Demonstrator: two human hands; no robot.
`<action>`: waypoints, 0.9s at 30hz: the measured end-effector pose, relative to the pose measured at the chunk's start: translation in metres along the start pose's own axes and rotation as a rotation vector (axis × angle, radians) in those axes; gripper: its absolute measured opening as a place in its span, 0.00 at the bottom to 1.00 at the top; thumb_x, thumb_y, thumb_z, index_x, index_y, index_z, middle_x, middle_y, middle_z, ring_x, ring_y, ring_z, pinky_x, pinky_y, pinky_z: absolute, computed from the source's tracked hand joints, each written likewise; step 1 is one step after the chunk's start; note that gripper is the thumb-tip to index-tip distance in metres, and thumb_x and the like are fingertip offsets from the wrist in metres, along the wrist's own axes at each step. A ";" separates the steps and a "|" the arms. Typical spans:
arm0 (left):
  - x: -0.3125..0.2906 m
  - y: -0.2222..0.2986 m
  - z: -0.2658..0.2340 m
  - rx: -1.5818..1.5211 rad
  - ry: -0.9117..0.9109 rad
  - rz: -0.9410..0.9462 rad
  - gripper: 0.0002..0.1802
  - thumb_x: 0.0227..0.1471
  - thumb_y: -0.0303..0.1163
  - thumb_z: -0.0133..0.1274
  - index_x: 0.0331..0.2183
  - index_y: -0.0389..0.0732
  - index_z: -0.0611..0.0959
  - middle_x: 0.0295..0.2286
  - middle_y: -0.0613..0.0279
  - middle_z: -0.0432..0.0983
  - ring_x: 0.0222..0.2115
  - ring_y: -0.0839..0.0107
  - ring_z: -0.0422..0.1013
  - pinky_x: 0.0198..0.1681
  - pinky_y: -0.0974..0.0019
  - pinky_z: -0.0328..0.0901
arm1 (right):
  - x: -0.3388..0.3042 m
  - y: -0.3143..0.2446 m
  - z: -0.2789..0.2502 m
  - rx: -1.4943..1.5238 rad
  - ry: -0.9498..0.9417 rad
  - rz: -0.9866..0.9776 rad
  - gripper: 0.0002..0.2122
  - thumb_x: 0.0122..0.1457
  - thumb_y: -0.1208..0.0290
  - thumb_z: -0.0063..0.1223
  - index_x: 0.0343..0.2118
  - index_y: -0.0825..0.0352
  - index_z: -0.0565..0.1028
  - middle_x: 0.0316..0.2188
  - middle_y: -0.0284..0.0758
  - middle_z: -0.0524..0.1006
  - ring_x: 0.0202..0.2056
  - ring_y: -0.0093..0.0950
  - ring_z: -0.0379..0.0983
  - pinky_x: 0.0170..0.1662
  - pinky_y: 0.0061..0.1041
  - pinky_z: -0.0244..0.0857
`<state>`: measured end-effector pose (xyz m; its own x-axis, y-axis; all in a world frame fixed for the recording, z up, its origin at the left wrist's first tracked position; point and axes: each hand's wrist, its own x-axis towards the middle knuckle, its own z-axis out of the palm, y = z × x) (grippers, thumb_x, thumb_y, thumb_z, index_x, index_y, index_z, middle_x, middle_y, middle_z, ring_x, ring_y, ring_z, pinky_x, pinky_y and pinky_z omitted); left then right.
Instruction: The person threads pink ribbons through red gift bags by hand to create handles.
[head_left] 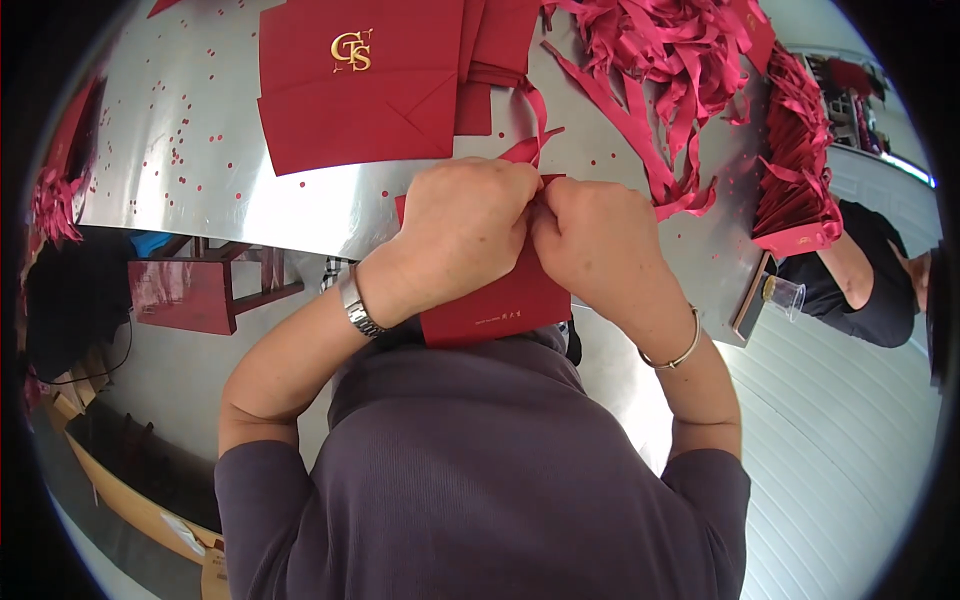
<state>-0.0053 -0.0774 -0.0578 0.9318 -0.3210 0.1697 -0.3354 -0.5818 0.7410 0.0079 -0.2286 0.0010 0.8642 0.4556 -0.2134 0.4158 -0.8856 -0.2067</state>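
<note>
A red paper bag (495,308) lies flat at the table's near edge, its lower end over my lap. Both hands meet at its far edge with fingers pinched together. My left hand (465,220) is closed on a red ribbon (528,150), whose loose end sticks up past the knuckles. My right hand (595,235) is closed against the left one, at the same ribbon and bag edge; the fingertips hide the exact spot. Just beyond lies a stack of flat red paper bags (360,125), the top one with gold lettering.
A heap of loose red ribbons (660,60) covers the far right of the metal table (220,200). Beside it stands a row of finished-looking red bags with ribbons (795,180). Small red paper dots are scattered at left. A dark red stool (185,295) stands below; another person's arm (850,265) is at right.
</note>
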 end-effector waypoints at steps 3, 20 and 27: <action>0.001 -0.001 -0.004 -0.021 -0.034 0.006 0.03 0.44 0.25 0.53 0.26 0.39 0.78 0.24 0.54 0.76 0.29 0.53 0.75 0.30 0.52 0.68 | -0.003 -0.007 0.001 -0.164 0.004 -0.110 0.05 0.49 0.74 0.51 0.21 0.69 0.75 0.19 0.45 0.76 0.23 0.44 0.75 0.26 0.41 0.69; 0.003 0.002 -0.030 -0.283 -0.153 -0.106 0.10 0.51 0.23 0.49 0.37 0.35 0.81 0.27 0.50 0.79 0.32 0.57 0.77 0.34 0.61 0.70 | -0.005 -0.006 -0.002 0.094 0.185 0.002 0.11 0.50 0.69 0.62 0.32 0.68 0.72 0.18 0.40 0.75 0.22 0.40 0.76 0.25 0.36 0.68; 0.020 -0.012 -0.048 -0.479 -0.336 -0.232 0.10 0.55 0.22 0.48 0.39 0.34 0.81 0.34 0.56 0.80 0.33 0.72 0.75 0.40 0.70 0.68 | -0.021 -0.001 0.025 0.294 0.331 -0.034 0.17 0.49 0.69 0.65 0.38 0.66 0.70 0.19 0.36 0.76 0.21 0.35 0.75 0.25 0.31 0.67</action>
<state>0.0245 -0.0409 -0.0320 0.8522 -0.4890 -0.1858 0.0420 -0.2900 0.9561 -0.0181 -0.2349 -0.0183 0.9154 0.3884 0.1056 0.3888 -0.7857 -0.4812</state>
